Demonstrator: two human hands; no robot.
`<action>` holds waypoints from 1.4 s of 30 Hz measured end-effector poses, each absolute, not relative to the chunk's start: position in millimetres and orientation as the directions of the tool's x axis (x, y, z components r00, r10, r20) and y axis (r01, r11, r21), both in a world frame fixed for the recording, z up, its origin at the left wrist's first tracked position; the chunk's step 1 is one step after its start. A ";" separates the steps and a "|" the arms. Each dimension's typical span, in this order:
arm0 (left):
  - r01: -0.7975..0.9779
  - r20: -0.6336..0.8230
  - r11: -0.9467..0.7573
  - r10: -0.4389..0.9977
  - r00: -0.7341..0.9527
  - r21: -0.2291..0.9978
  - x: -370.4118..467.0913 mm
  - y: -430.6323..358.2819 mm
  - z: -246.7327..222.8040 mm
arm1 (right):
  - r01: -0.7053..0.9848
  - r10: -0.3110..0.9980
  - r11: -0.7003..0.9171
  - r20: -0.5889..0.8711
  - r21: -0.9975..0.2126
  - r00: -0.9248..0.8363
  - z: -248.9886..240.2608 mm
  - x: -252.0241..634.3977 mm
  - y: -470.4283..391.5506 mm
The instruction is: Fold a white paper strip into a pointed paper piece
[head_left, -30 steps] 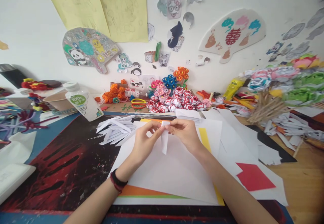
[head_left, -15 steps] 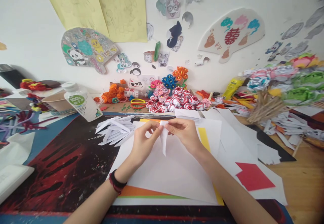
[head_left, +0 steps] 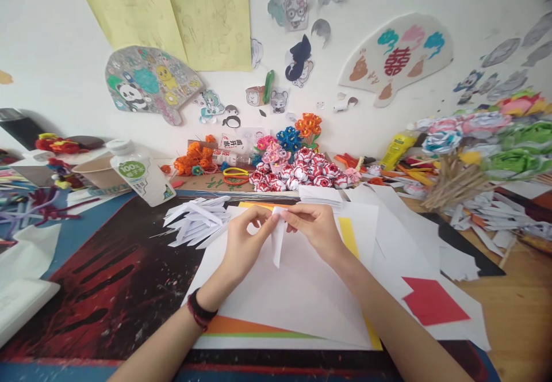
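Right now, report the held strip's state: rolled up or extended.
Extended: the white strip runs long and narrow below the pinching fingers; its top, cannot tell.

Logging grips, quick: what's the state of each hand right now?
Left hand: closed, pinching the white paper strip near its top.
Right hand: closed, pinching the same strip's top.

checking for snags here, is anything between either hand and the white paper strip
Nothing visible: the left hand and the right hand both pinch the white paper strip near its upper end, with its lower part uncovered.
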State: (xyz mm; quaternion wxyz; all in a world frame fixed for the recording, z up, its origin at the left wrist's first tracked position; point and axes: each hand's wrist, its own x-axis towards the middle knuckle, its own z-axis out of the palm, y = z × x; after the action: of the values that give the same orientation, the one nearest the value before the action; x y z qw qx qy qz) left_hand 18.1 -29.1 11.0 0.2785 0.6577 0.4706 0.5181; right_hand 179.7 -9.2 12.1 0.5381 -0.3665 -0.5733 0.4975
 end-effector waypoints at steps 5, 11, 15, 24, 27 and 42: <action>0.319 0.420 -0.400 0.907 0.004 0.859 17.9 -29.9 11.5 | -0.117 0.953 0.231 0.249 -0.966 -0.172 13.0 179.6 -9.4; 0.309 0.400 -0.378 0.916 -0.009 0.873 17.7 -30.1 12.0 | -0.120 0.944 0.250 0.269 -0.961 -0.193 13.8 180.2 -9.7; 0.304 0.399 -0.377 0.917 -0.012 0.875 17.6 -29.7 10.3 | -0.095 0.943 0.253 0.268 -0.963 -0.196 15.6 180.2 -10.5; 0.373 0.417 -0.432 0.900 0.125 0.821 12.1 -31.0 24.2 | -0.070 0.921 0.284 0.293 -0.956 -0.256 15.6 184.1 -10.1; 0.376 0.395 -0.436 0.900 0.185 0.817 10.3 -31.3 27.3 | -0.052 0.907 0.293 0.295 -0.955 -0.300 15.2 184.9 -9.6; 0.399 0.412 -0.467 0.884 0.221 0.789 15.5 -34.5 20.8 | -0.072 0.909 0.279 0.288 -0.957 -0.302 13.0 183.9 -8.1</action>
State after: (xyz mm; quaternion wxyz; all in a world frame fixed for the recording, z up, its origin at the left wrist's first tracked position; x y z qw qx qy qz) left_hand 15.5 -34.5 20.8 0.2726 0.7322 0.4381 0.4445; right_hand 183.9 -8.1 13.0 0.4896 -0.3306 -0.6324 0.5011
